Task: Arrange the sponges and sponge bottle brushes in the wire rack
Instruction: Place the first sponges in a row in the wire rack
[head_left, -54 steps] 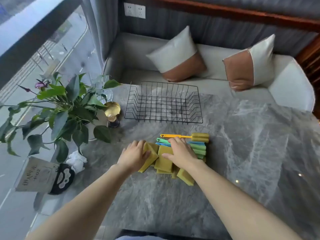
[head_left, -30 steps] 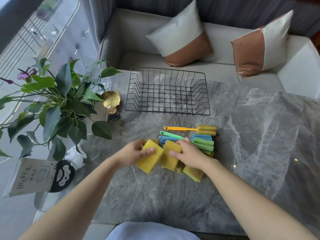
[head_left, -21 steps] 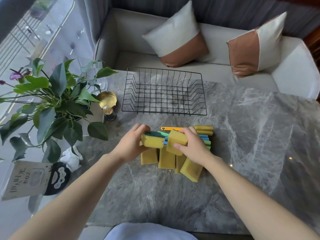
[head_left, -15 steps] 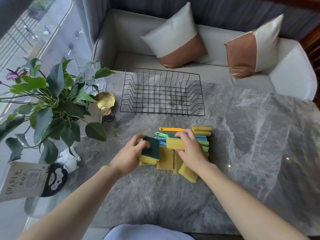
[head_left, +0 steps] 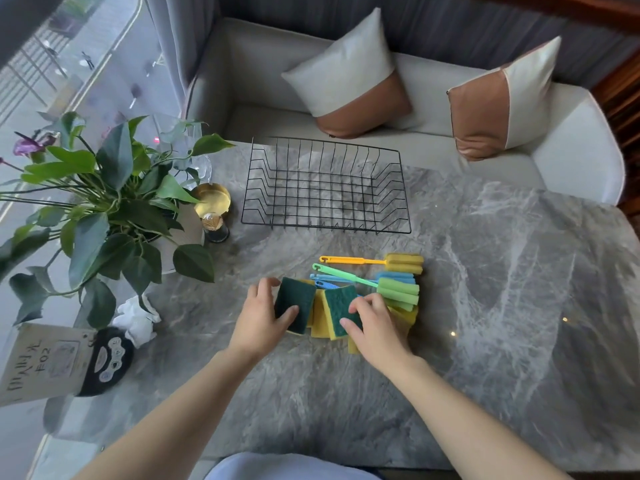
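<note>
A black wire rack (head_left: pixel 325 188) stands empty at the far side of the grey marble table (head_left: pixel 502 306). In front of it lies a pile of yellow sponges (head_left: pixel 320 322) with dark green scrub faces. My left hand (head_left: pixel 263 317) grips one sponge (head_left: pixel 294 301), green face up. My right hand (head_left: pixel 375 323) holds a second sponge (head_left: pixel 337 308), also green face up. Behind them lie sponge bottle brushes: a yellow brush (head_left: pixel 377 262), a green brush (head_left: pixel 381 285), and a blue brush (head_left: pixel 394 276) partly covered.
A potted plant (head_left: pixel 104 202) fills the left side, with a gold cup (head_left: pixel 212 209) next to it. Crumpled white tissue (head_left: pixel 136 320), a black remote (head_left: pixel 105 362) and a printed card (head_left: pixel 34 365) lie at the near left. A sofa with two cushions (head_left: pixel 353 77) stands beyond the table.
Both hands picked a sponge from the pile and turned it over, so that the green faces now point up. The camera view shifted slightly.
</note>
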Action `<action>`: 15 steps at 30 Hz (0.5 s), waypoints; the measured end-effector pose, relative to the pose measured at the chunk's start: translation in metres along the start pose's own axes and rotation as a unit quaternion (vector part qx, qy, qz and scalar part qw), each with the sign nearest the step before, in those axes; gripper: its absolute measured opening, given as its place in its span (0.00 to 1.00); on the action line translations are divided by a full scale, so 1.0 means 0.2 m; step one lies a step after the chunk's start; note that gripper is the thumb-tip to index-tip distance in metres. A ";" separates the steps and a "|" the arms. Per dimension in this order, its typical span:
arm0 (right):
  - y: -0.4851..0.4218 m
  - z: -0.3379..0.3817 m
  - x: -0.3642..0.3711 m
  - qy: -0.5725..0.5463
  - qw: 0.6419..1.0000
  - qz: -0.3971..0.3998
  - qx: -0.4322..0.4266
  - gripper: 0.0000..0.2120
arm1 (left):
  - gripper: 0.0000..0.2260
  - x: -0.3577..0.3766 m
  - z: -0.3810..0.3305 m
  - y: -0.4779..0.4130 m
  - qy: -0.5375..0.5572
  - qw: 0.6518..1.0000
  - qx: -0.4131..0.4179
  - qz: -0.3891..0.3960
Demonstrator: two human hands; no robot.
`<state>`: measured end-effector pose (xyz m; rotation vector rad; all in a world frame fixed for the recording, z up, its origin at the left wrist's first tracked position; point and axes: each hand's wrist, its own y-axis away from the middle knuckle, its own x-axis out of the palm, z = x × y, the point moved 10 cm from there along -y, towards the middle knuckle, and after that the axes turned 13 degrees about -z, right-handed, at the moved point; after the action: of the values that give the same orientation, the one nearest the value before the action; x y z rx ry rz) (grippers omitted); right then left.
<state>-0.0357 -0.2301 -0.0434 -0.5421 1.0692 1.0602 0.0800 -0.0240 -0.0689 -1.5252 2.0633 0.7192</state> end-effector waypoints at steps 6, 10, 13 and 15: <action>-0.01 0.00 0.05 0.004 0.999 0.015 0.038 0.23 | 0.21 0.03 0.04 0.01 0.010 1.000 -0.023 -0.016; -0.01 0.01 0.06 -0.058 0.996 0.009 0.067 0.23 | 0.16 0.04 0.05 0.00 0.067 0.996 -0.051 -0.018; -0.02 0.03 0.03 -0.092 0.993 -0.007 0.073 0.22 | 0.14 0.01 0.00 0.00 0.093 0.994 -0.054 -0.022; -0.04 0.05 -0.01 -0.110 0.991 -0.024 0.065 0.22 | 0.13 -0.04 -0.05 -0.02 0.122 0.990 -0.055 -0.033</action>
<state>-0.0240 -0.2258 -0.0380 -0.3355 0.9181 0.9757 0.0855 -0.0263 -0.0578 -1.8145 2.1650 0.6588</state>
